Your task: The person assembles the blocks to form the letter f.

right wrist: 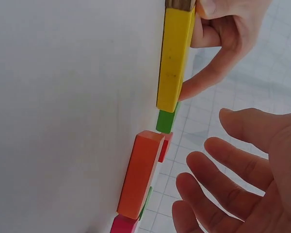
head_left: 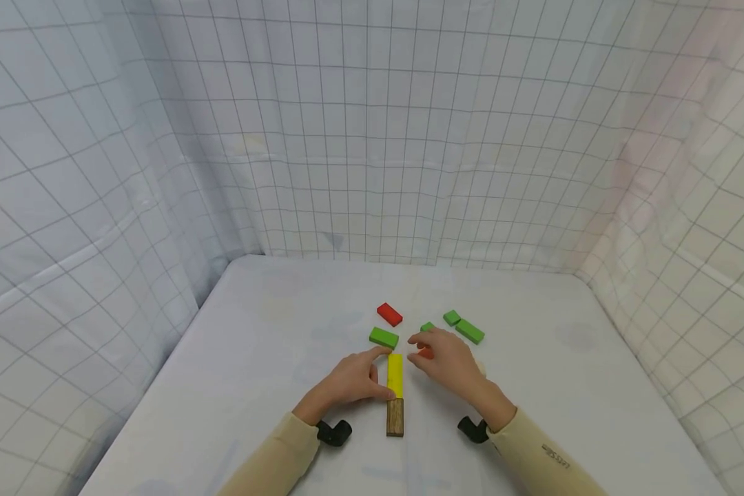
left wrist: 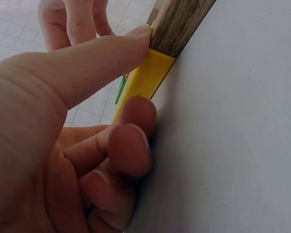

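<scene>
My left hand (head_left: 355, 377) holds a yellow block (head_left: 395, 375) along its side, thumb by the near end and index finger by the far end. A brown wood-grained block (head_left: 395, 417) lies end to end with the yellow one, and the thumb (left wrist: 136, 41) rests right at their joint. My right hand (head_left: 449, 362) hovers to the right with fingers spread and loosely bent, holding nothing. Below it lies an orange block (right wrist: 141, 174), partly hidden by the hand in the head view. A pink block (right wrist: 123, 224) sits just past the orange one.
Beyond the yellow block lie a green block (head_left: 384, 337) and a red block (head_left: 389, 314). Farther right are a small green block (head_left: 452, 317) and a longer green one (head_left: 470, 331); another green piece (head_left: 427, 326) shows behind the right hand. Grid-patterned sheets (head_left: 372, 138) surround the white table (head_left: 273, 331).
</scene>
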Demonstrator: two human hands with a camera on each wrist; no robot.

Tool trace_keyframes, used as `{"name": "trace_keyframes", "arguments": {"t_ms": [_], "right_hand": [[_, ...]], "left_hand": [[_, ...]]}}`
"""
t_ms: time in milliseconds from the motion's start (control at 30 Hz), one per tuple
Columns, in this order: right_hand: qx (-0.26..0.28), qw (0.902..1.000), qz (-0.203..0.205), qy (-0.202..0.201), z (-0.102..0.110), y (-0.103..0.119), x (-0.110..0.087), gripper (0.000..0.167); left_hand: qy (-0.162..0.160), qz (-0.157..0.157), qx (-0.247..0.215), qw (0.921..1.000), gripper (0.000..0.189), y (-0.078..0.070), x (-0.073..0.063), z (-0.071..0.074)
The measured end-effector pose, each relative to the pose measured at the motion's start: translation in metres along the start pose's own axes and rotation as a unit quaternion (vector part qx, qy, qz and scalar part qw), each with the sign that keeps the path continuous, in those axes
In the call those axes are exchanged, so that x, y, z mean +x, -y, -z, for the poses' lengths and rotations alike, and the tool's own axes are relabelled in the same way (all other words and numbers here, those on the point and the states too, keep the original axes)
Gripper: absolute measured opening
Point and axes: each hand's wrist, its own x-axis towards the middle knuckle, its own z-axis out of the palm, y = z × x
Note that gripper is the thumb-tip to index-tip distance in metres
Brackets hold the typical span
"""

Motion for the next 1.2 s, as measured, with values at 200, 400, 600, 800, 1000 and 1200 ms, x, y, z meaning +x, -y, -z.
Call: {"name": "trace_keyframes", "arguments": {"t_ms": [200, 400, 600, 800, 1000, 1200], "right_hand": [[0.021, 0.9994, -0.022, 0.018, -0.007, -0.006, 0.023, 0.028], [0.044, 0.998, -0.026, 0.036, -0.011, -0.007, 0.041, 0.026], [0.064, 0.9957, -0.02, 0.064, -0.017, -0.011, 0.052, 0.026], [0.071, 0.9921, -0.027, 0.1, -0.023, -0.016, 0.061, 0.026], [0.05, 0.9903, -0.03, 0.126, -0.027, -0.019, 0.066, 0.03], [0.021, 0.9907, -0.037, 0.129, -0.032, -0.02, 0.069, 0.037]], "left_hand": [[-0.001, 0.003, 0.008, 1.0, 0.084, 0.003, 0.0, 0.001], [-0.002, 0.001, 0.011, 0.9999, 0.085, 0.005, -0.001, 0.002], [-0.004, -0.003, 0.014, 0.9999, 0.085, 0.005, -0.001, 0.002], [-0.009, -0.009, 0.009, 0.9999, 0.083, 0.004, -0.001, 0.001], [-0.01, -0.014, 0.008, 0.9998, 0.083, 0.001, -0.002, 0.0], [-0.011, -0.011, 0.009, 0.9998, 0.083, 0.0, -0.003, -0.001]]}}
